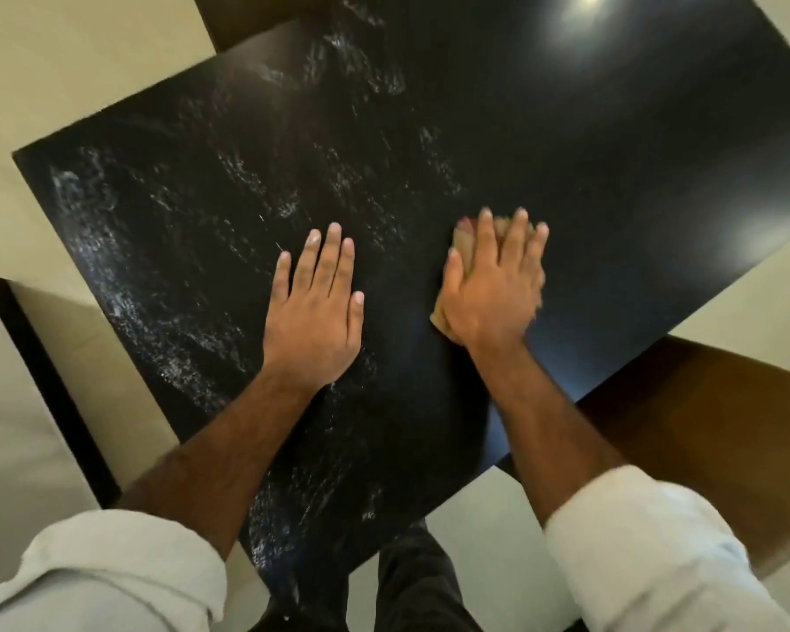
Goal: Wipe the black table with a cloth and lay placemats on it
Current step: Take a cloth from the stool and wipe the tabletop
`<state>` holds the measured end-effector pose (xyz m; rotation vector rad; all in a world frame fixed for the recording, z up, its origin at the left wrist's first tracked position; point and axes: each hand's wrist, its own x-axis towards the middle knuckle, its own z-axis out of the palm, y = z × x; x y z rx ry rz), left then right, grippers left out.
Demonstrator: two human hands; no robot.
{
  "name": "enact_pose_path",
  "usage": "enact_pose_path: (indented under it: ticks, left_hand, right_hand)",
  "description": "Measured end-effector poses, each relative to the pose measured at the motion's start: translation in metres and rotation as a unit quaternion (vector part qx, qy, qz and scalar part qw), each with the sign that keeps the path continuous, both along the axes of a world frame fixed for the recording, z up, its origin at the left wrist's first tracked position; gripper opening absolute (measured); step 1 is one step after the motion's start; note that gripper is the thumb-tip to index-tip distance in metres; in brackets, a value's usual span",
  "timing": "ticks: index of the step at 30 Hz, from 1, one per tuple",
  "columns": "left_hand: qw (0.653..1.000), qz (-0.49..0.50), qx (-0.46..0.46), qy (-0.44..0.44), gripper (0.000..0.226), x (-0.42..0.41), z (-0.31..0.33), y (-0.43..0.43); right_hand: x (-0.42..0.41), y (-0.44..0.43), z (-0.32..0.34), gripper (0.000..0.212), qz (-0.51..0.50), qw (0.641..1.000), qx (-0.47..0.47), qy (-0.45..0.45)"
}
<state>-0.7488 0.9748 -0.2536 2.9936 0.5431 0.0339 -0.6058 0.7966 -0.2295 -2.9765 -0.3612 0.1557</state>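
On glossy black table (566, 130), tan cloth (468, 241) under right hand (493, 294)

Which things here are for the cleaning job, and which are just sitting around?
For the job:
- black table, with whitish smears on its left part
- tan cloth, pressed flat under the right hand
- left hand, resting flat on the table

Just there:
- brown chair seat beside the table
- pale floor

No placemats are in view.
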Motion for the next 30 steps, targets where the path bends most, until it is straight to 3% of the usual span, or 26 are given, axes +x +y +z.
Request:
enact_pose_path:
  ticks: [4,8,12,17,20,23,26,30]
  left_hand:
    - [1.000,-0.009,-0.001,0.016,0.071,-0.002,0.003,-0.001]
    - [0.999,0.022,-0.006,0.034,0.071,0.007,0.009,0.027]
    - [0.997,0.070,-0.022,0.035,0.071,0.019,0.008,0.059]
    - [0.998,0.068,-0.010,0.015,0.070,0.018,0.000,0.059]
    - [0.998,0.069,-0.001,0.014,0.070,0.020,-0.002,0.062]
    - [0.998,0.065,-0.003,0.013,0.070,0.018,-0.003,0.062]
    - [0.998,0.065,-0.002,0.016,0.070,0.017,-0.002,0.059]
    - [0.997,0.068,-0.006,0.023,0.071,0.018,-0.002,0.062]
  right_hand:
    - [-0.003,0.078,-0.002,0.071,0.083,0.996,0.013,-0.007]
    - [-0.054,0.049,-0.009,0.070,0.181,0.983,0.040,-0.005]
    - [-0.039,-0.001,-0.010,0.071,0.124,0.992,0.002,-0.003]
    - [0.092,0.031,-0.008,0.072,-0.004,1.000,-0.008,-0.028]
    - [0.122,0.096,-0.010,0.074,0.024,0.999,0.002,-0.026]
    - [0.089,0.135,-0.011,0.072,0.118,0.992,0.015,-0.039]
    - [0.048,0.113,-0.012,0.069,0.178,0.983,0.027,-0.034]
    - [0.020,0.040,-0.014,0.071,0.151,0.988,-0.004,-0.016]
